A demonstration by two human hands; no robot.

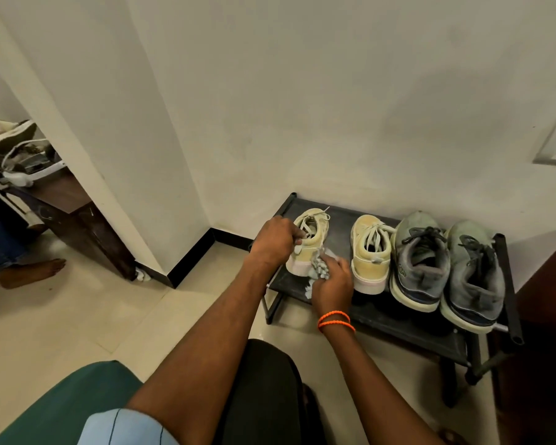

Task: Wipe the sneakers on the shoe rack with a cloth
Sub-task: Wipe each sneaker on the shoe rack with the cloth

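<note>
Rack: black shoe rack [408, 319] on pale floor [77, 316], against a white wall [302, 91].
Left hand [275, 240]: fingers grip the yellow sneaker [312, 234].
Right hand [333, 284]: fingers hold the cloth [318, 268] on its side.
Nearby: grey sneakers [446, 268] sit right of the fingers.

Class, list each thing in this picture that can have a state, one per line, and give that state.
left hand: grips the collar of the leftmost cream sneaker.
right hand: holds the cloth.
cloth: bunched, pressed against that sneaker's side.
leftmost cream sneaker: upright on the rack, being wiped.
second cream sneaker: upright, laced, untouched.
two grey sneakers: upright, side by side, untouched.
shoe rack: standing against the wall.
</note>
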